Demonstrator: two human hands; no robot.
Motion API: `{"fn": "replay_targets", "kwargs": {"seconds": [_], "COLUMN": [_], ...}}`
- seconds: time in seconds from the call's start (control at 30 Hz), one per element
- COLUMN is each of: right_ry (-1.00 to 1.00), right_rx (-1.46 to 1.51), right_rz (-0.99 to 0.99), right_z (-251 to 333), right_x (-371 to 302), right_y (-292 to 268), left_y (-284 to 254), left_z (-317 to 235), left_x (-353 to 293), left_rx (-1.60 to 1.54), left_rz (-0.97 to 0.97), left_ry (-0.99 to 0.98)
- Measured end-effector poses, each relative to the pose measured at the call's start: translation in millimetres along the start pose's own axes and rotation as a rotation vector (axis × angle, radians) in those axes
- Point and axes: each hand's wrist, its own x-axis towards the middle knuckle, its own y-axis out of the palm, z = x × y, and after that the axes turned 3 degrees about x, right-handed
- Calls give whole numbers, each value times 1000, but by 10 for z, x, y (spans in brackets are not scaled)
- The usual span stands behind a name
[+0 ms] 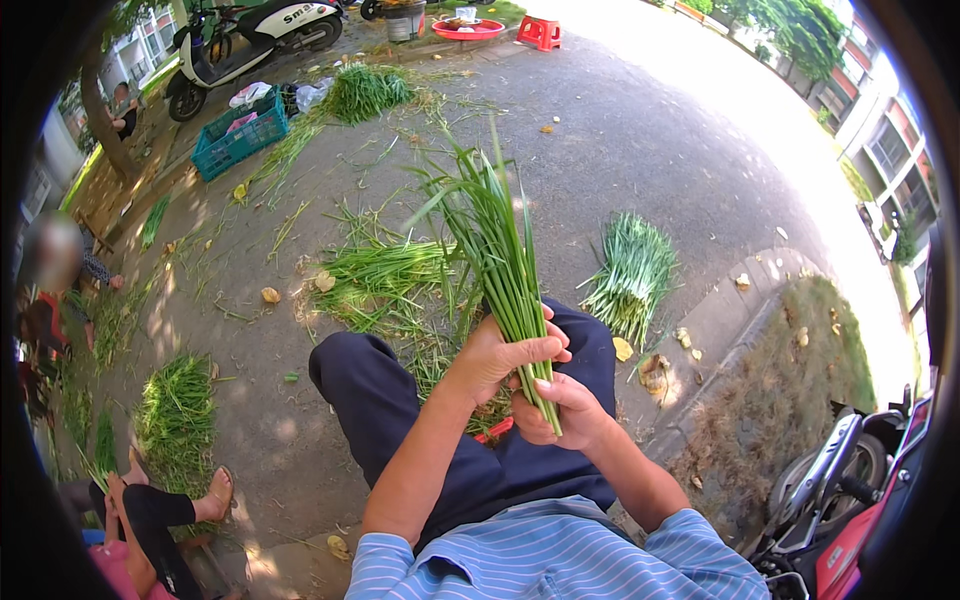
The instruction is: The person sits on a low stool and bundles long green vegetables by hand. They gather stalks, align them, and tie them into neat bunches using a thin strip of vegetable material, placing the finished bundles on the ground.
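Well, stalks (long, green) between fingers.

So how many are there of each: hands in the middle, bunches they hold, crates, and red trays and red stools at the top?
Left hand and right hand: 2
Held green bunch: 1
Teal crate: 1
Red tray: 1
Red stool: 1
Total: 6

The bare left forearm angles far and right, the bare right forearm far and left. The left hand, farther out, curls closed, its thumb stretched rightward; nearer, the right hand grips with bent fingers.
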Motion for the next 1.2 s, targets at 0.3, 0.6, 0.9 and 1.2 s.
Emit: {"fn": "replay_targets", "kwargs": {"seconds": [0.3, 0.6, 0.9, 1.2], "right_ry": [38, -647, -701, -632], "right_rx": [-618, -1091, -1826, -1684], "right_rz": [-199, -476, -390, -381], "right_z": [-17, 526, 540, 397], "right_x": [-46, 57, 106, 130], "right_y": [21, 419, 714, 527], "left_y": [-121, -184, -214, -151], "left_z": [40, -19, -38, -8], "left_x": [-33, -67, -64, -62], "left_rx": [-53, -168, -285, -77], "left_rz": [-94, -71, -20, -68], "left_ry": [6, 10, 20, 73]}}
